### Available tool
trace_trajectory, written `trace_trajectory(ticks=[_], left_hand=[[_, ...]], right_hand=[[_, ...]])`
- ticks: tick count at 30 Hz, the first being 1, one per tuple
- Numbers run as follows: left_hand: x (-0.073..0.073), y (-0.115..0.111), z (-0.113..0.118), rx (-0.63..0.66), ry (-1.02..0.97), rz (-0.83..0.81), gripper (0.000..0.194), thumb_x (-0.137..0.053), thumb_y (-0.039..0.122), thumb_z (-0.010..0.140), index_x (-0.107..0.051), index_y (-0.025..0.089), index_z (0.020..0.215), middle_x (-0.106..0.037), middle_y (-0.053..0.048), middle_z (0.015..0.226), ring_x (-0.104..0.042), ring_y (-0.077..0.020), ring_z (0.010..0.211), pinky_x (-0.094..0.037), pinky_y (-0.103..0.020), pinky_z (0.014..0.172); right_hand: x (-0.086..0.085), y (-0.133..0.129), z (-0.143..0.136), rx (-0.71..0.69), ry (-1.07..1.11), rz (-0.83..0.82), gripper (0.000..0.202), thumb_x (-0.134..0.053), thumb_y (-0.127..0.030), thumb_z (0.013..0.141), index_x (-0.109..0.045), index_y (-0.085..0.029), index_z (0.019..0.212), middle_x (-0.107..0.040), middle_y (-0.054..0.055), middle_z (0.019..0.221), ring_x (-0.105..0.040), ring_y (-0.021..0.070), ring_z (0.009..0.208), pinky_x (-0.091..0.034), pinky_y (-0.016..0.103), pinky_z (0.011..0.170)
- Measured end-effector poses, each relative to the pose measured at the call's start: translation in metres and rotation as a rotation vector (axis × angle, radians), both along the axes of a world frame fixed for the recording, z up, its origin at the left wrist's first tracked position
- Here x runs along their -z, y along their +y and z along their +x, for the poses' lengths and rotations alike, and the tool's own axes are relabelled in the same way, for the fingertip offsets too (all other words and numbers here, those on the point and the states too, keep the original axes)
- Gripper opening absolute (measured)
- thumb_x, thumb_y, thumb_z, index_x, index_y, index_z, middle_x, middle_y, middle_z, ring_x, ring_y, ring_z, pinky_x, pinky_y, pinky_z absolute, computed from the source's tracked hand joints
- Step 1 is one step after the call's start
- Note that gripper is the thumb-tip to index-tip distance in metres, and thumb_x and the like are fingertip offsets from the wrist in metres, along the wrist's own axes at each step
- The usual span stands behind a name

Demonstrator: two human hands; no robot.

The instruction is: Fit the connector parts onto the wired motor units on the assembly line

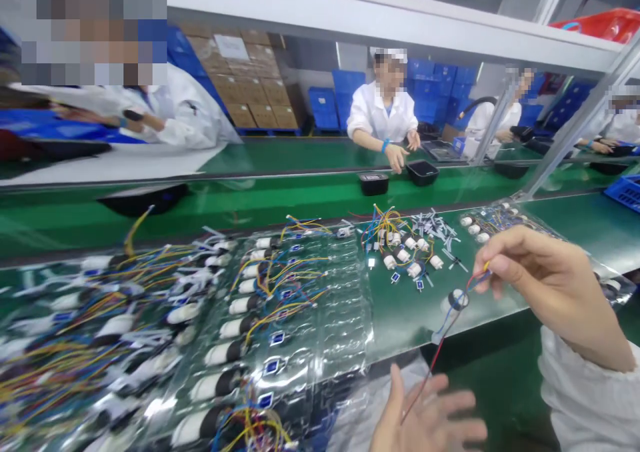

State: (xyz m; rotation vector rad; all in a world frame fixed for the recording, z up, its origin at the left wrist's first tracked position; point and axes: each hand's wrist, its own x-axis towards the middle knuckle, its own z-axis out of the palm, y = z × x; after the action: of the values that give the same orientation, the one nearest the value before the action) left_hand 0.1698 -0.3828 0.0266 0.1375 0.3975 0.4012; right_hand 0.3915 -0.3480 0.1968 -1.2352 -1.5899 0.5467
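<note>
Over the green worktop (400, 322): R hand (547, 282) up near the front edge, thumb & fingers pinching a bunch of thin red, blue & yellow wires (436, 359).
Wires: running down-left from the pinch, lower end in front of L palm; can't tell if touching.
Small white-and-black cylinder (451, 301): just below R fingers, by the wires; can't tell if hanging or resting.
L hand (421, 427): low, palm up, fingers spread wide, gripping nothing.
Behind: loose pile of white-and-black wired cylinders (414, 269), heap of thin white strips (436, 229) right beside.
Left: clear ribbed plastic tray (345, 305) w/ a row of cylinders.
Opp. side: white-coated co-worker (383, 115), one hand nr squarish black box (423, 173).
</note>
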Motion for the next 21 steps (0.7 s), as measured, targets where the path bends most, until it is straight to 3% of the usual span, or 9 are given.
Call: trace_trajectory(ticks=[2, 6, 9, 13, 15, 18, 20, 21], left_hand=[[-0.001, 0.003, 0.014, -0.175, -0.067, -0.145, 0.074, -0.070, 0.077, 0.082, -0.076, 0.008, 0.106, -0.078, -0.025, 0.123, -0.078, -0.0402, 0.105, -0.060, -0.048, 0.091], [-0.030, 0.021, 0.021, -0.487, 0.077, -0.334, 0.061, -0.041, 0.058, 0.107, -0.066, 0.002, 0.102, -0.077, -0.029, 0.104, -0.081, -0.0341, 0.087, -0.064, -0.043, 0.081], [-0.050, 0.033, 0.012, -0.646, 0.120, -0.404, 0.036, -0.045, 0.039, 0.110, -0.058, 0.005, 0.106, -0.076, -0.023, 0.095, -0.080, -0.0272, 0.078, -0.065, -0.036, 0.071], [-0.059, 0.037, -0.001, -0.734, 0.152, -0.361, 0.007, -0.052, 0.014, 0.106, -0.056, 0.011, 0.101, -0.076, -0.015, 0.091, -0.076, -0.0181, 0.071, -0.063, -0.027, 0.066], [-0.057, 0.033, -0.005, -0.759, 0.221, -0.232, 0.003, -0.057, 0.012, 0.103, -0.058, 0.013, 0.101, -0.077, -0.013, 0.097, -0.071, -0.0144, 0.063, -0.060, -0.025, 0.059], [-0.048, 0.022, -0.007, -0.762, 0.262, -0.075, 0.008, -0.062, 0.022, 0.104, -0.061, 0.015, 0.101, -0.078, -0.011, 0.096, -0.062, -0.0111, 0.053, -0.051, -0.022, 0.048], [-0.037, 0.014, -0.007, -0.755, 0.229, -0.074, 0.017, -0.058, 0.028, 0.106, -0.063, 0.014, 0.097, -0.075, -0.010, 0.085, -0.060, -0.0120, 0.052, -0.048, -0.022, 0.048], [-0.031, 0.010, -0.007, -0.745, 0.204, -0.092, 0.021, -0.056, 0.030, 0.107, -0.063, 0.014, 0.094, -0.074, -0.010, 0.081, -0.061, -0.0133, 0.053, -0.049, -0.023, 0.049]], right_hand=[[0.003, -0.010, -0.014, -0.106, -0.078, 0.005, 0.013, -0.062, -0.027, 0.105, -0.073, -0.026, 0.097, -0.076, 0.004, 0.087, -0.074, 0.0155, 0.068, -0.060, 0.022, 0.054], [0.017, -0.033, -0.032, -0.403, -0.201, -0.009, 0.023, -0.053, -0.015, 0.107, -0.071, -0.028, 0.111, -0.077, 0.005, 0.093, -0.075, 0.0179, 0.079, -0.062, 0.027, 0.069], [0.031, -0.048, -0.040, -0.583, -0.224, -0.076, 0.023, -0.053, -0.018, 0.107, -0.071, -0.027, 0.116, -0.080, 0.007, 0.095, -0.078, 0.0209, 0.089, -0.062, 0.030, 0.078], [0.040, -0.067, -0.048, -0.728, -0.267, -0.227, 0.023, -0.053, -0.025, 0.108, -0.074, -0.026, 0.119, -0.081, 0.007, 0.097, -0.079, 0.0208, 0.093, -0.061, 0.030, 0.089], [0.042, -0.074, -0.046, -0.707, -0.331, -0.327, 0.022, -0.060, -0.031, 0.106, -0.074, -0.028, 0.123, -0.082, 0.007, 0.106, -0.078, 0.0224, 0.103, -0.060, 0.031, 0.095], [0.057, -0.070, -0.027, -0.522, -0.362, -0.467, 0.038, -0.073, -0.049, 0.096, -0.075, -0.029, 0.128, -0.078, 0.010, 0.125, -0.075, 0.0267, 0.113, -0.061, 0.035, 0.097], [0.082, -0.051, -0.004, -0.280, -0.298, -0.460, 0.042, -0.070, -0.057, 0.095, -0.076, -0.026, 0.122, -0.078, 0.011, 0.121, -0.077, 0.0272, 0.105, -0.064, 0.038, 0.089], [0.098, -0.037, 0.010, -0.065, -0.312, -0.431, 0.038, -0.066, -0.056, 0.098, -0.076, -0.025, 0.119, -0.079, 0.010, 0.116, -0.076, 0.0268, 0.104, -0.064, 0.040, 0.090]])
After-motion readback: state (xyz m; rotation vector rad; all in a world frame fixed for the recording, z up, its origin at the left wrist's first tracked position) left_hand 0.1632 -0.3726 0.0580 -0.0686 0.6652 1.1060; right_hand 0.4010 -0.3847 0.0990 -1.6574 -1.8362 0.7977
